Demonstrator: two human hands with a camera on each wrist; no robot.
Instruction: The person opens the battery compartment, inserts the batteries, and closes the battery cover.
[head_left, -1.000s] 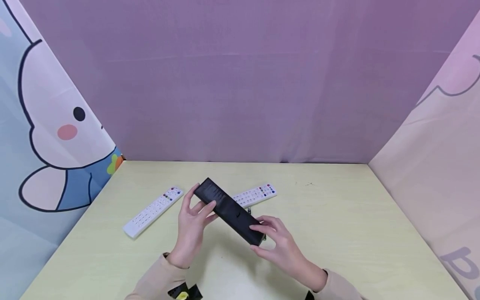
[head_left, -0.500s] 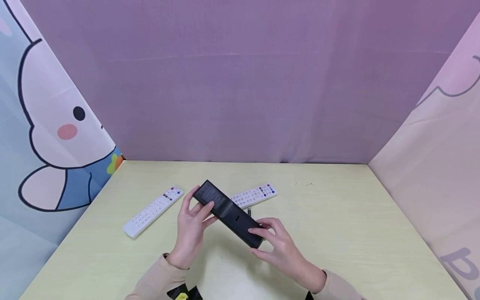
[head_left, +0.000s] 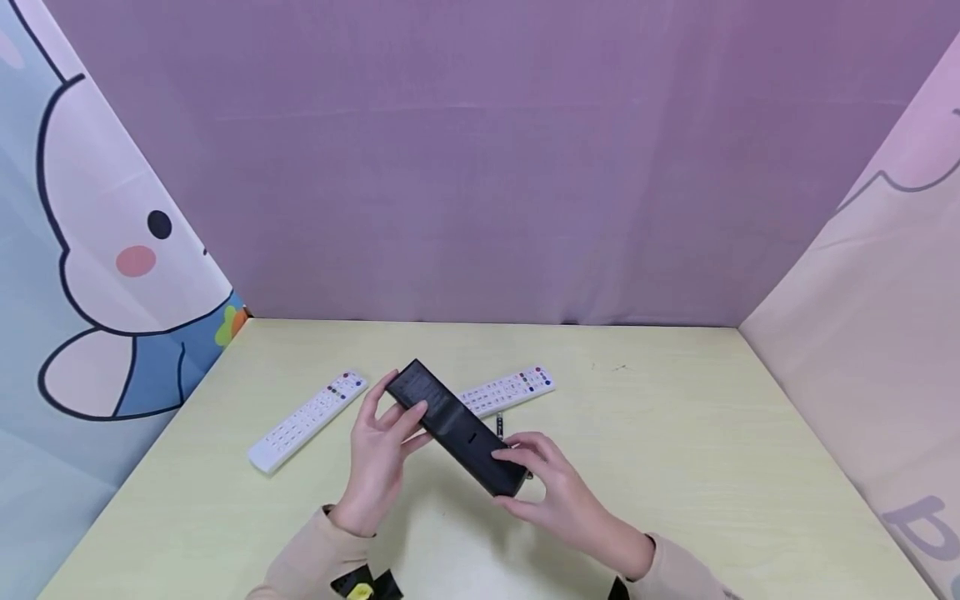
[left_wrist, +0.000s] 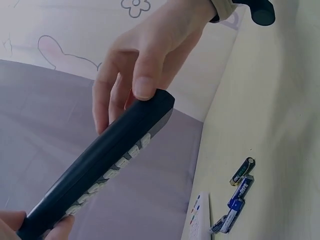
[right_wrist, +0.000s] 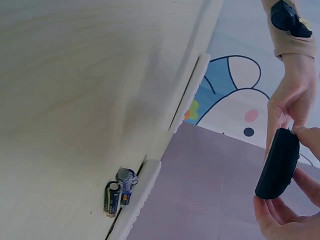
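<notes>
A black remote control is held up above the table, its back and battery cover turned toward the head camera. My left hand grips its upper left end between thumb and fingers. At the lower right end, my right hand holds it, with fingertips on the back and the thumb at the near edge. Pale buttons show on the underside in the left wrist view. Several batteries lie on the table below, mostly hidden behind the remote and right hand in the head view.
One white remote control lies at the left of the table. Another white remote lies behind the black one, partly covered by it. A purple curtain hangs along the back, with printed cloths on both sides.
Over the last second the black remote has tilted slightly, and my right hand's fingertips have shifted a little left on its back. Both hands keep their hold.
</notes>
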